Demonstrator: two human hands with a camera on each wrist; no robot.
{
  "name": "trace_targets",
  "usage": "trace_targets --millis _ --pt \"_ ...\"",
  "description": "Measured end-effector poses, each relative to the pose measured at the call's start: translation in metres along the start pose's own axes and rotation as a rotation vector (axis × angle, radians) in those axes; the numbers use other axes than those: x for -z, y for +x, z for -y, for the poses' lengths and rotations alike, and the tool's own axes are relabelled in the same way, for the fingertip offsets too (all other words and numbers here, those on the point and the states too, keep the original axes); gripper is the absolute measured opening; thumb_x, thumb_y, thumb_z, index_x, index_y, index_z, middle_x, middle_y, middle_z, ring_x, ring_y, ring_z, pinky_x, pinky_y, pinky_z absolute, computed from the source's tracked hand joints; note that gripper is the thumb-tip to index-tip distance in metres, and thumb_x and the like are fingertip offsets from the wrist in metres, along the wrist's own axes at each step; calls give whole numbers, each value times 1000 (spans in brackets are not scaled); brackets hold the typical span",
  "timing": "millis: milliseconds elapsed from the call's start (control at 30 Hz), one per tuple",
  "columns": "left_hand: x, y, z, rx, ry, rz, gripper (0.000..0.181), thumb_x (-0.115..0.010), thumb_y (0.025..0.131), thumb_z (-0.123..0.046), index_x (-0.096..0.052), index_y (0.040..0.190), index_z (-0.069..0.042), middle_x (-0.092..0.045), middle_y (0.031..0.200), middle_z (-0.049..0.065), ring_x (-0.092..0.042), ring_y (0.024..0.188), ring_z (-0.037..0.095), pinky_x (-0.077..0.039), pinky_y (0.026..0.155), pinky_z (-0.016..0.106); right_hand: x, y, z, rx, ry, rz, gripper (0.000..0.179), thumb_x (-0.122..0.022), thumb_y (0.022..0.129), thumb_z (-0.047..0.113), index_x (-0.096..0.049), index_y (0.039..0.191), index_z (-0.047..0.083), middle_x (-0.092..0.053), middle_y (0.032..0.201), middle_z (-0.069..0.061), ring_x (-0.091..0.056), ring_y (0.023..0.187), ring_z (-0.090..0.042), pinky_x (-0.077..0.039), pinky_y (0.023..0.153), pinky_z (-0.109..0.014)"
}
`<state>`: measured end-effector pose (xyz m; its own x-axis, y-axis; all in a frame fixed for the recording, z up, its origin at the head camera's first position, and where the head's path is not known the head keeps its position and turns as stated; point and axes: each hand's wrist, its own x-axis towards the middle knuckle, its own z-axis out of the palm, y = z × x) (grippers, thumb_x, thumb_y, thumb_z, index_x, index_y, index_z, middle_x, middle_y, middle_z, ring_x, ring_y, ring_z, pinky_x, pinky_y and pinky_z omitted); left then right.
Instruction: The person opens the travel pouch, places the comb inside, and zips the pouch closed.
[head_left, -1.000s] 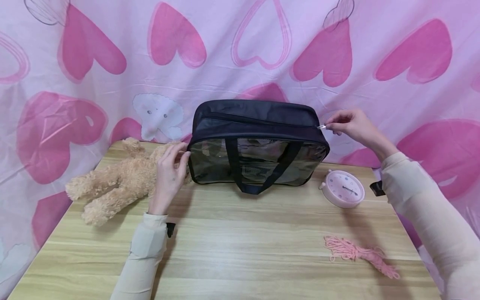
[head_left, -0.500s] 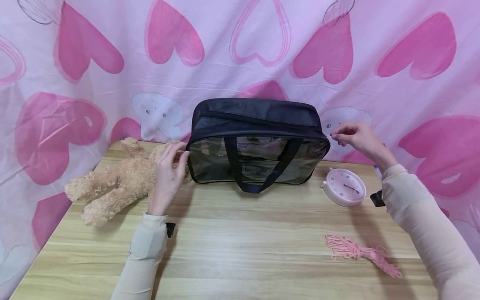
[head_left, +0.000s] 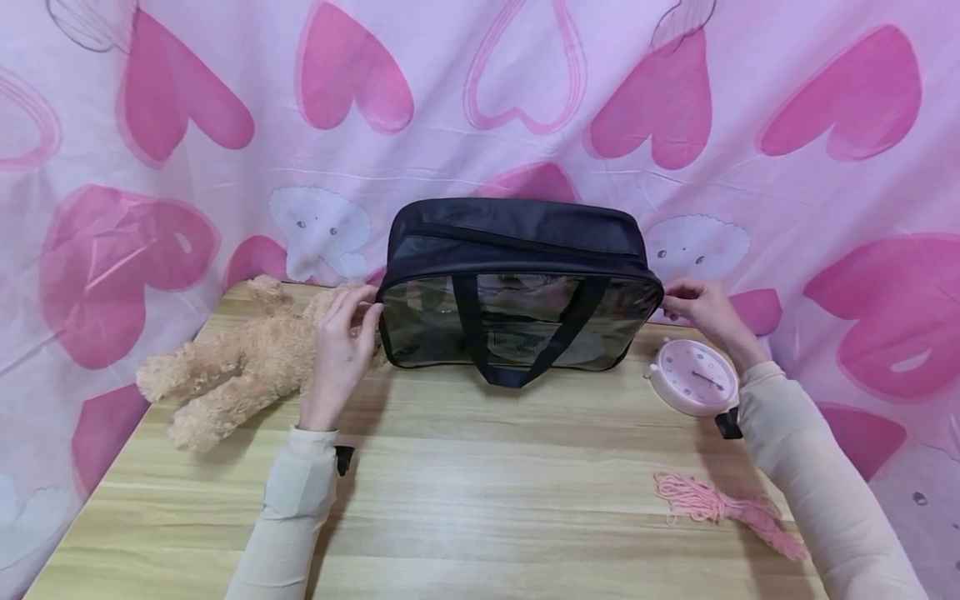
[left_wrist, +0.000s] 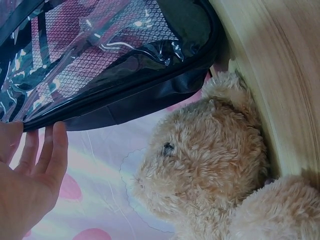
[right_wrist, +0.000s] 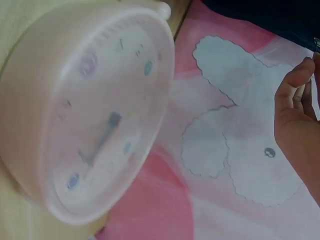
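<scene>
A black bag with see-through panels stands upright at the back of the table, its strap handle hanging in front. My left hand holds the bag's left edge, fingertips on the side and thumb near the front rim in the left wrist view. At the bag's right end, my right hand pinches the zipper pull, of which only a little metal shows at the fingertips in the right wrist view. A dark slit runs across the bag's top. The bag's far side is hidden.
A tan teddy bear lies left of the bag, partly behind my left hand. A pink alarm clock rests near my right forearm, with a pink yarn bundle nearer the front. A heart-patterned curtain hangs behind.
My right hand has moved down the bag's right end with the zipper pull, from the top corner to lower on the side. My left hand stays at the left edge.
</scene>
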<state>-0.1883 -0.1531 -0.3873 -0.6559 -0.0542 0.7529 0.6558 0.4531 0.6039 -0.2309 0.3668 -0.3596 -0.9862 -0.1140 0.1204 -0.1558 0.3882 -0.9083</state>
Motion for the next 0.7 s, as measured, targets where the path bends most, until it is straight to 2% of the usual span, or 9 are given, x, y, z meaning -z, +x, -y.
trace_targets --millis 167,400,567,700 --pt "-1 -1 -1 1 -2 6 19 -63 90 0 -65 108 2 -64 93 14 -64 78 24 -48 72 15 -6 -4 -8 -16 32 -59 22 -63 88 -4 -73 85 16 -66 72 4 -60 62 -9 -51 58 -20" --pt "0 0 -2 -6 -9 6 18 -63 90 0 -66 108 1 -64 93 13 -64 78 24 -49 73 15 -17 -12 -14 54 101 -150 23 -62 88 -7 -73 85 13 -67 72 4 -60 61 -10 -51 58 -19" --pt "0 -2 0 10 -14 12 18 -60 92 -2 -65 109 2 -63 93 12 -63 79 23 -50 74 17 -32 -25 0 65 161 -198 24 -60 87 -8 -71 85 13 -67 74 2 -60 62 -10 -51 56 -18" --pt "2 -3 0 11 -9 9 17 -61 92 -2 -65 107 2 -63 92 12 -62 78 22 -50 74 18 -43 -35 16 87 77 -234 20 -59 88 -8 -68 88 10 -66 75 4 -60 62 -8 -51 55 -17"
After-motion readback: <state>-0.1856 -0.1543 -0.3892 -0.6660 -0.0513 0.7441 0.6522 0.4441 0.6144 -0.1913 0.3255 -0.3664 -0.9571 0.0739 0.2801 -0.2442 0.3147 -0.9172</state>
